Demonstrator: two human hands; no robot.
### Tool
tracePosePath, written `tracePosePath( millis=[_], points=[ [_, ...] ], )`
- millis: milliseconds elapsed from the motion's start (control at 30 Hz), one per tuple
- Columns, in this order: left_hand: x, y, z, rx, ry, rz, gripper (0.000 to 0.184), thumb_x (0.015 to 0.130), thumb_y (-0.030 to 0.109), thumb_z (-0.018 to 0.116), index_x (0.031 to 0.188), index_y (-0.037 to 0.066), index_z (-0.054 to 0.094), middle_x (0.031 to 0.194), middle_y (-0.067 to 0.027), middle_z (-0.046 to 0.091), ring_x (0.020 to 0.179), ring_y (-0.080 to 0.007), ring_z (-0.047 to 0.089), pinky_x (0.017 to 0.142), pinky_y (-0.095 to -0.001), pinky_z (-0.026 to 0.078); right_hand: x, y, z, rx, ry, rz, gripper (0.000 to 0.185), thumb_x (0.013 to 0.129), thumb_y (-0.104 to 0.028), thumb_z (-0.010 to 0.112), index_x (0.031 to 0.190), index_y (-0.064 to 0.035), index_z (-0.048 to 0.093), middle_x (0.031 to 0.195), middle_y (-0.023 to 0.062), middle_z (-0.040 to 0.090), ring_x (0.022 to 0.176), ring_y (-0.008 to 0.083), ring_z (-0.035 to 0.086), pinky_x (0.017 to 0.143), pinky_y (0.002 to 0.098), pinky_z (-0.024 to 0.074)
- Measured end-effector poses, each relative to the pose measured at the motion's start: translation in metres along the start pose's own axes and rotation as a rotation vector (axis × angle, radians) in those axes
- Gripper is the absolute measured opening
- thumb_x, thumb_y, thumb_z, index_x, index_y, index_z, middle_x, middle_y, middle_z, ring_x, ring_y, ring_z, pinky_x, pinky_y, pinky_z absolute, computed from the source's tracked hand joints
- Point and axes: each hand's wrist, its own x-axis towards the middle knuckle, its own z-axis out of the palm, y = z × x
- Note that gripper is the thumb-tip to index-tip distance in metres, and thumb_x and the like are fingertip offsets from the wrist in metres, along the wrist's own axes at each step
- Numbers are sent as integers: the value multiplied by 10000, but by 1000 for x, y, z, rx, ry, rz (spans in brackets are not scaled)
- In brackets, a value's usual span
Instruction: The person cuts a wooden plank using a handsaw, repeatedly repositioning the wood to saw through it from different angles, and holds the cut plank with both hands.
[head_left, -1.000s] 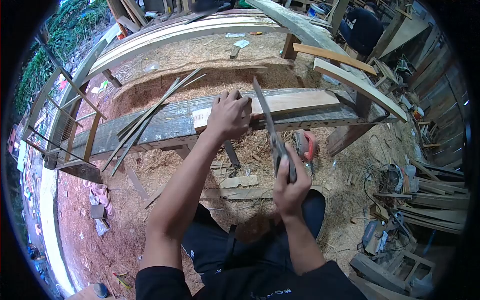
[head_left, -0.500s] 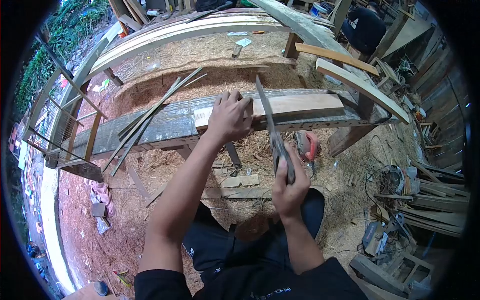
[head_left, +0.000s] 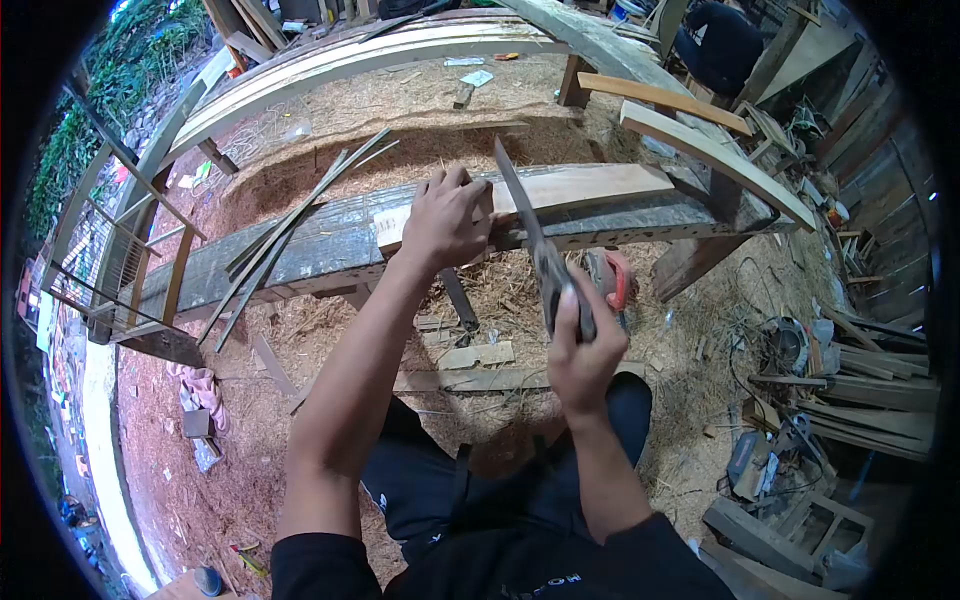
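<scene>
My left hand [head_left: 450, 218] grips a pale wooden board [head_left: 590, 186] that lies along a weathered plank bench [head_left: 335, 240]. Its fingers curl over the board near its left end. My right hand [head_left: 585, 335] is wrapped round the handle of a handsaw [head_left: 530, 215]. The saw's blade crosses the board just right of my left hand, its tip pointing away from me. Whether the teeth have cut into the wood I cannot tell. Thin wooden strips [head_left: 300, 225] rest across the bench on the left.
A red-handled power tool [head_left: 612, 280] lies on the sawdust floor beyond my right hand. Stacked boards [head_left: 870, 405] stand at the right. A loose plank [head_left: 715, 165] rests over the bench's right end. A person in dark clothes [head_left: 718, 48] sits at the back right.
My right hand and the saw have shifted slightly down, toward me. The whole view has moved a little to the left. My left hand stays on the board.
</scene>
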Motion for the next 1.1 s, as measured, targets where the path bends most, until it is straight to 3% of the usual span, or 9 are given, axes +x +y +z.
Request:
tracePosePath(
  millis=[100, 167, 300, 467, 633, 867, 967, 1100],
  points=[
    [-2, 6, -3, 42, 29, -3, 450, 845, 248, 737, 1271, 118, 674, 1150, -156, 581, 1163, -346, 542, 1029, -466, 431, 4, -5, 1, -28, -102, 132, 331, 1009, -77, 617, 1298, 78, 662, 839, 142, 732, 641, 110, 627, 579, 306, 503],
    [-6, 8, -5, 64, 6, 7, 461, 843, 285, 727, 1271, 121, 668, 1175, -147, 585, 1170, -342, 543, 1032, -467, 425, -9, -1, 3, -12, -24, 18, 336, 1005, -66, 619, 1304, 81, 655, 855, 158, 737, 682, 117, 657, 606, 308, 525],
    [-3, 4, -4, 57, -33, 15, 461, 854, 332, 714, 1263, 126, 663, 1202, -137, 583, 1177, -340, 543, 1040, -475, 418, -22, -8, -6, -3, -12, 0, 333, 1001, -50, 621, 1306, 80, 654, 952, 197, 752, 774, 135, 709, 672, 301, 556],
    [1, 1, -1, 51, 38, 1, 440, 854, 257, 732, 1266, 113, 673, 1154, -142, 585, 1153, -350, 545, 1010, -474, 436, -9, -5, -8, 33, -47, 146, 320, 1008, -59, 616, 1303, 54, 668, 876, 152, 735, 693, 100, 657, 620, 283, 532],
    [3, 3, -5, 64, -11, 11, 440, 852, 248, 732, 1267, 115, 672, 1157, -139, 584, 1145, -348, 544, 1001, -463, 438, -12, -5, 0, -20, -25, 11, 330, 1006, -76, 624, 1307, 53, 666, 846, 137, 737, 674, 106, 658, 591, 298, 525],
    [1, 4, -3, 77, 32, 24, 428, 853, 248, 733, 1250, 99, 678, 1148, -146, 581, 1139, -345, 544, 1006, -464, 433, -1, 1, 9, 36, -19, 87, 331, 996, -75, 635, 1290, 74, 667, 897, 204, 748, 710, 180, 718, 644, 327, 561],
    [3, 5, -3, 59, 1, -6, 433, 851, 245, 732, 1254, 97, 676, 1146, -149, 579, 1141, -351, 544, 1007, -465, 435, -9, -1, 0, 23, 9, 13, 324, 994, -66, 636, 1287, 69, 671, 929, 217, 753, 742, 176, 727, 660, 323, 566],
    [6, 4, -2, 23, -47, -36, 458, 846, 321, 722, 1251, 116, 666, 1158, -141, 577, 1179, -337, 535, 1038, -470, 411, 18, 2, 8, 14, -43, 135, 317, 998, -60, 631, 1285, 70, 671, 926, 208, 753, 749, 143, 713, 658, 311, 560]
  ],
)
